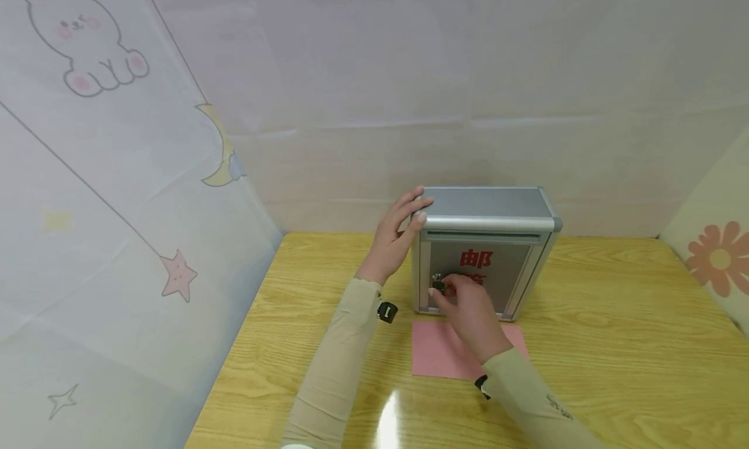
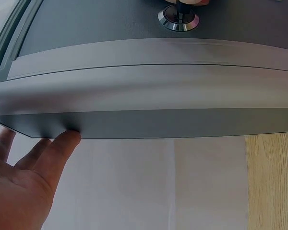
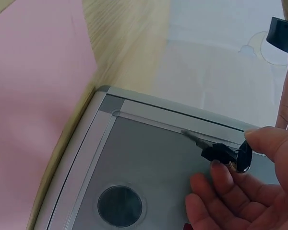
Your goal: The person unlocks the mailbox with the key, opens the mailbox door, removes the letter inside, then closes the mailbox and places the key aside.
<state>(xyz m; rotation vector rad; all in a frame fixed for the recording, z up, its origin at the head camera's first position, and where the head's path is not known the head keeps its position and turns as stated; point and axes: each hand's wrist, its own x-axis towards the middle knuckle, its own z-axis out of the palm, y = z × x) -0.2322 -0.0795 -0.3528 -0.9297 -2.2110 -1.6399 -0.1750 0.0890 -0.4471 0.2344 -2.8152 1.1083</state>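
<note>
A grey metal mailbox [image 1: 509, 267] with a slot near its top and red characters on its front stands upright on the table. My left hand [image 1: 393, 238] rests on its upper left corner, with extended fingers against the side and top. At the left of the front door, my right hand [image 1: 473, 309] pinches a black-headed key [image 3: 245, 153] between thumb and fingers. A second black-headed key [image 3: 216, 152] hangs on the same ring. In the left wrist view, a key stands in the round chrome lock [image 2: 173, 23]. The hanging key and fingers hide the lock in the right wrist view.
A pink sheet [image 1: 433, 358] lies on the wooden table [image 1: 614, 345] in front of the mailbox, partly under the right forearm. A pale cloth backdrop [image 1: 363, 78] with printed figures hangs behind and at the sides.
</note>
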